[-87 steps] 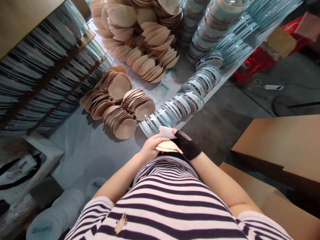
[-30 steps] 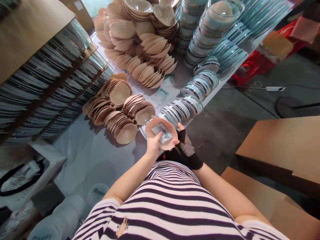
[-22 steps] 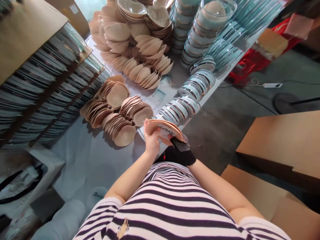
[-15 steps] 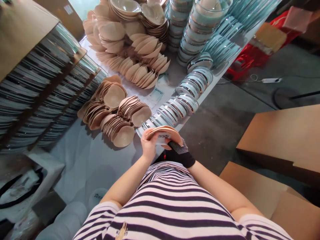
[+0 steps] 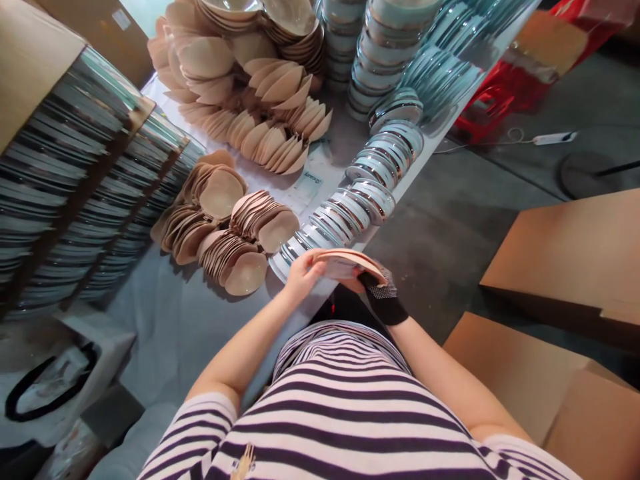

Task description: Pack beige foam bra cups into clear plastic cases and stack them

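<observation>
My bare left hand is closed on the left end of a beige cup-shaped pad, its thumb on the near side. At the right end, my right hand, in a black dotted glove with bare fingertips, grips the same pad from below. The pad is held edge-up over the table's near corner, and printed film faces me on its inner side. Just beyond it runs a row of clear plastic-covered round pieces with shiny rims. To the left stand stacked beige cups, nested in several short rows.
A larger heap of beige cups covers the far table, beside tall stacks of clear shells. Boxed stacks of shiny sheets rise at left. Cardboard boxes stand on the floor at right, with a red object behind.
Both hands have moved slightly right and up with the pad. It is tilted more edge-on, so the printing on its film shows less. The view has shifted a little.
</observation>
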`<state>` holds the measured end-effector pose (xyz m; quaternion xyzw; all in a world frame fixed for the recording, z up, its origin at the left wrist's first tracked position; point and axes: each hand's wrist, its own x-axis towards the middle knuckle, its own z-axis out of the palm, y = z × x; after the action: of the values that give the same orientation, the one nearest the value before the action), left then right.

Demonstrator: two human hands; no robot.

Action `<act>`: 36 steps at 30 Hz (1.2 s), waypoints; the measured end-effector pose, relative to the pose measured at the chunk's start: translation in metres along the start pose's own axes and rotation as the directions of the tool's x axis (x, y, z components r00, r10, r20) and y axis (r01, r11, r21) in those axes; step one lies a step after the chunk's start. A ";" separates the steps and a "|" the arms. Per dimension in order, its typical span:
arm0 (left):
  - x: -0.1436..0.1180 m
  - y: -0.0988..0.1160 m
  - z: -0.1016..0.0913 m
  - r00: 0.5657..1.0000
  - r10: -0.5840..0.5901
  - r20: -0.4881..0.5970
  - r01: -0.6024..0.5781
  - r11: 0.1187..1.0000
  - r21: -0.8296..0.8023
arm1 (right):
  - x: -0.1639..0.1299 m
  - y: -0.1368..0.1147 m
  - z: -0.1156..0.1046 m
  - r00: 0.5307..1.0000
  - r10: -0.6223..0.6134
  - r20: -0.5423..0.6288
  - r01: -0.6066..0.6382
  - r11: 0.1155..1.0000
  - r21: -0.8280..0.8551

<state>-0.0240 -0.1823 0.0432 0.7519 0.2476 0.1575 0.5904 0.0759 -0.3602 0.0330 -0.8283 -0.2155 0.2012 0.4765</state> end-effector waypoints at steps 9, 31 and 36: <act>0.080 -0.020 -0.027 0.757 0.166 0.632 -0.587 0.599 0.545 | 0.011 0.024 -0.025 0.856 -0.264 -0.445 0.138 0.945 -0.295; 0.036 -0.030 0.009 0.909 0.157 0.386 -0.386 0.667 0.637 | -0.014 0.052 0.004 0.949 -0.095 -0.302 -0.017 0.938 -0.347; 0.045 -0.042 0.003 0.900 0.161 0.405 -0.386 0.728 0.567 | -0.018 0.031 -0.004 0.995 -0.098 0.001 0.085 0.864 -0.497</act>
<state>0.0069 -0.1518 -0.0005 0.9498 0.0688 0.0235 0.3043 0.0683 -0.3869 0.0095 -0.9141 -0.2930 0.1060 0.2594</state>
